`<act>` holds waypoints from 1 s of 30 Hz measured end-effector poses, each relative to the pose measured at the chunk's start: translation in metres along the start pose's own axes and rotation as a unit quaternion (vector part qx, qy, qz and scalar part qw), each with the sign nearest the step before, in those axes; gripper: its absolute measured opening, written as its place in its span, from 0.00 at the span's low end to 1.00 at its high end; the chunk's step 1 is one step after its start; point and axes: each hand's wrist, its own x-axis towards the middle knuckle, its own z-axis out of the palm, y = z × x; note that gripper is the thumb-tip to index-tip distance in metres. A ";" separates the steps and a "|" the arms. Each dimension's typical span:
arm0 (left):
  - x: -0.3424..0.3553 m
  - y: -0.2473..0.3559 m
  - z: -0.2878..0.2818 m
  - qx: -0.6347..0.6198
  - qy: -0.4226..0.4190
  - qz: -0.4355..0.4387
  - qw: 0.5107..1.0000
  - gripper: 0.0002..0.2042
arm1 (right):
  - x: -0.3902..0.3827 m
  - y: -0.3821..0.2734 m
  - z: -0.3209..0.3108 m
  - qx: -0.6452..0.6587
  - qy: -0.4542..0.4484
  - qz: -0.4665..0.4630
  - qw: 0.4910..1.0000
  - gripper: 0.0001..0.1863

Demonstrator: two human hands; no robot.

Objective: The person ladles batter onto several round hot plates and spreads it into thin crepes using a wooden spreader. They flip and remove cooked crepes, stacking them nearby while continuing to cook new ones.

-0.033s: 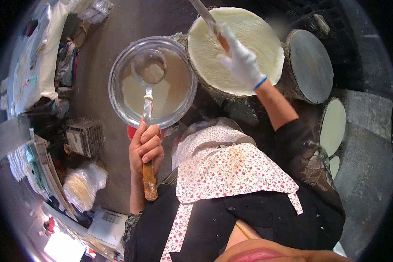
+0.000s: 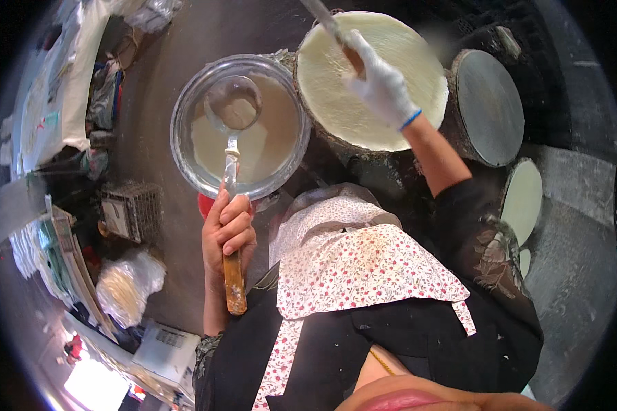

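My left hand [image 2: 232,222] is bare and wrapped round the wooden handle of a ladle [image 2: 232,161]. The ladle's round bowl hangs over a metal basin [image 2: 178,137] that holds pale, cloudy batter [image 2: 277,130]. In a white glove with a blue cuff, my right hand [image 2: 384,89] grips the wooden handle of a long, flat metal spatula [image 2: 324,20]. The blade slants up to the left, past the picture's top edge. Beneath this hand a pale layer of batter [image 2: 404,55] covers a round griddle. Whether the blade touches the layer I cannot tell.
A grey round griddle [image 2: 490,106] stands right of the coated one. Beyond it, a pale round surface [image 2: 523,198] lies lower down. At the left are a wire crate [image 2: 131,212], a plastic bag with pale contents [image 2: 127,288] and a light-covered table [image 2: 62,82].
My gloved right hand and the spatula have shifted slightly to the right. My left hand and the ladle stay almost where they were.
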 end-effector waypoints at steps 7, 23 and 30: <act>-0.015 -0.044 -0.013 -0.036 0.014 0.091 0.995 0.16 | 0.125 0.079 0.061 -0.218 -0.237 -0.210 0.923 0.14; -0.025 -0.104 -0.023 -0.116 0.003 0.208 0.971 0.18 | 0.157 0.081 0.064 -0.194 -0.338 -0.334 0.858 0.08; -0.033 -0.056 0.004 -0.062 -0.023 0.174 0.982 0.18 | 0.112 0.064 -0.094 -0.215 -0.265 -0.315 0.885 0.12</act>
